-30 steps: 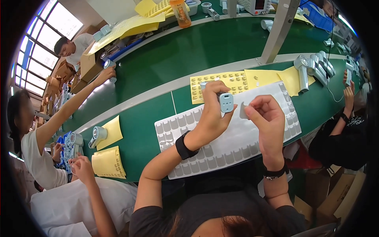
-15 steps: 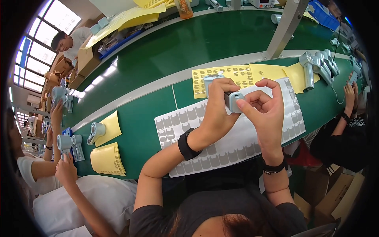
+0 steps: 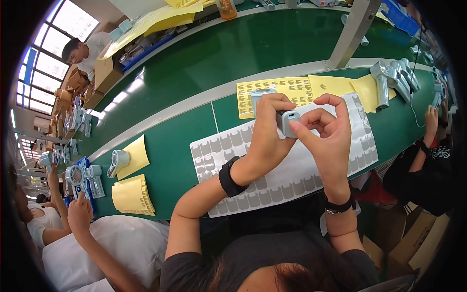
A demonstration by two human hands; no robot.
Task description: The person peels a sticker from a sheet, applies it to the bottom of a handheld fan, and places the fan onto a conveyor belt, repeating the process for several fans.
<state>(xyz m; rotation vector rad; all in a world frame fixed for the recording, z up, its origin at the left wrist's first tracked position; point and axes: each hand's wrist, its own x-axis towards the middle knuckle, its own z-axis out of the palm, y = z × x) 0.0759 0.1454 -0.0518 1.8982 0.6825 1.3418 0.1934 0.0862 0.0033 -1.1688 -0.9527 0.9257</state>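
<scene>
Just in from the near edge of the smooth green counter point(image 3: 170, 146), the left hand point(image 3: 266, 129) is wrapped round a pale-blue plastic fan point(image 3: 290, 117), held above a satiny white sheet point(image 3: 289, 163) of grey, notched tabs. The right hand point(image 3: 330, 138) has its thumb against the fan's rounded, slotted end; I can't tell whether its curled fingers grip too

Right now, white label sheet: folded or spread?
Spread: the white sheet lies open across the green table, grey labels visible along its edges.
</scene>
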